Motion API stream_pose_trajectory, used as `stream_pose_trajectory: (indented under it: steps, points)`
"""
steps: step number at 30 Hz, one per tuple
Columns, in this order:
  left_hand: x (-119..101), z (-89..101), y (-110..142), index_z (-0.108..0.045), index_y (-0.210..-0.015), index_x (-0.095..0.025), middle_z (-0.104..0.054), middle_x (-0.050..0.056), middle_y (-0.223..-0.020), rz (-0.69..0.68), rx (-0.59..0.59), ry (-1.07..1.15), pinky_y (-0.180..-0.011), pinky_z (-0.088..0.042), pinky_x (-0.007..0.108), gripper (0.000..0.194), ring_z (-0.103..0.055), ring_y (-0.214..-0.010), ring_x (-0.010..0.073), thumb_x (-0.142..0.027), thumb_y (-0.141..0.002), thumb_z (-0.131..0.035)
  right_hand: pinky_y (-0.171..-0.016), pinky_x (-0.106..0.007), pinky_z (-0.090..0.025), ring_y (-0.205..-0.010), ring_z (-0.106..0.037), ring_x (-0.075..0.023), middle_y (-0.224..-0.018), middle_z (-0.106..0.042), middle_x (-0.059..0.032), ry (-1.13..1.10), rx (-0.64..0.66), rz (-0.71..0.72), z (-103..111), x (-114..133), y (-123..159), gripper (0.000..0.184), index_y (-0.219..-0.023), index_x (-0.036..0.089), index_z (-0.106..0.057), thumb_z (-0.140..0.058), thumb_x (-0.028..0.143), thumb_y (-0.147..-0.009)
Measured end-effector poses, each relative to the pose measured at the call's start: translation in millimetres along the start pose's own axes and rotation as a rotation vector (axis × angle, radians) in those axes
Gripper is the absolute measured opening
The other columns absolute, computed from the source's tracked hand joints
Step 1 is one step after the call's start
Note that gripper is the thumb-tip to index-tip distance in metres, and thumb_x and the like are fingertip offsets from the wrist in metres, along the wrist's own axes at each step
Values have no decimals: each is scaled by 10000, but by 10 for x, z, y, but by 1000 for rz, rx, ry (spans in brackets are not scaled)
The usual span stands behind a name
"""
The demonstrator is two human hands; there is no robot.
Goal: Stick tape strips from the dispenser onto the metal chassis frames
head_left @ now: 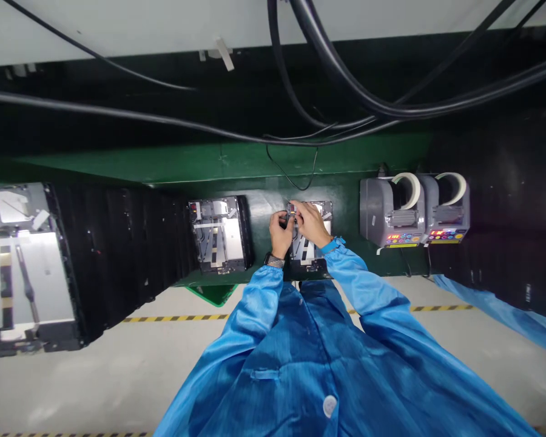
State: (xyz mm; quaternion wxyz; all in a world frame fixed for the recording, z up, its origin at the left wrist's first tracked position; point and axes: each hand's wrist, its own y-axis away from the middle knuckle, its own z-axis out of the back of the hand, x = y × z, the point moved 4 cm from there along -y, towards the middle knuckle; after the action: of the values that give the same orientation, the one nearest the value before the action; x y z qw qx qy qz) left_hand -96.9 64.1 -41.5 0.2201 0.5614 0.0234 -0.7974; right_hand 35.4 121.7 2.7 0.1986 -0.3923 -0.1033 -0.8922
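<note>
Evidently, the unit under the hands, a flat, silver-and-black open electronic assembly with dark strips (pixel 307 255), is rigid and fairly light. It lies on a dark green bench (pixel 346 203). Its bare metal is probably slippery and its exposed strips fragile; the sound hold is at the outer edges, clear of the strips.

The bare left hand (pixel 281 235) and the bare right hand (pixel 309 222) meet over the unit's far end. The fingers of both are curled, tips close together; whether they clamp on any small part cannot be told.

Count: one unit under the hands; two stacks of similar assemblies to its left, a small stack (pixel 221 235) nearer and a large dark-sided stack (pixel 88 267) beyond, layers uncountable; two grey tape dispensers (pixel 390 213) to its right, each with one white ring-shaped roll (pixel 416 185).
</note>
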Motion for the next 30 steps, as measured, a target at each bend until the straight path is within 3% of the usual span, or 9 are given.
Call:
stream_pose_trajectory:
  steps: [3,6,9,12,16,21,30]
  points:
    - [-8,3,-7,-631,-1059,-226,-664,47,-1051,4,-6,-4,-847,-505,330,196,-596,-860,170,-255,-882,-711,-1000,-468,-447,-1022,-554,-291,-1056,-658,-108,-50,-49,-43,60,23,54,578,-1460,193,-566,-461,87,-901]
    - [-11,5,-21,-630,-1055,-224,-664,46,-1054,6,1,-3,-835,-504,330,207,-593,-844,166,-242,-871,-722,-984,-454,-457,-986,-564,-267,-1039,-656,-83,-233,-189,-154,125,101,187,495,-1411,232,-600,-535,174,-924]
    - [-13,6,-19,-630,-1059,-224,-664,44,-1043,-6,4,-9,-834,-504,337,204,-596,-839,168,-254,-879,-722,-821,-370,-491,-820,-571,-206,-927,-659,-24,-654,-281,-391,52,166,413,439,-1348,268,-622,-644,300,-911]
    - [-25,10,3,-626,-1110,-231,-659,47,-1074,-23,-17,-5,-845,-504,339,240,-607,-865,171,-267,-891,-718,-618,-285,-423,-642,-520,-147,-810,-652,17,-1122,-247,-629,-158,253,619,462,-1284,262,-643,-731,359,-841]
    - [-74,27,27,-596,-1238,-247,-610,70,-1210,-38,-38,-1,-848,-503,323,375,-622,-939,173,-254,-886,-725,-517,-246,-353,-566,-496,-120,-730,-622,38,-1485,-216,-760,-324,335,698,519,-1277,253,-645,-766,299,-775]
    - [-170,57,-10,-627,-1251,-265,-528,97,-1334,-91,25,-19,-902,-528,348,362,-619,-1007,194,-222,-898,-695,-508,-238,-390,-537,-504,-112,-716,-624,36,-1652,-202,-812,-350,323,673,491,-1289,250,-643,-722,259,-804]
    - [-192,81,-53,-697,-1224,-272,-449,109,-1454,-111,126,-48,-971,-551,399,310,-611,-1071,216,-231,-919,-665,-556,-226,-420,-643,-562,-129,-715,-627,25,-1732,-228,-800,-417,294,653,431,-1268,241,-672,-721,277,-841]
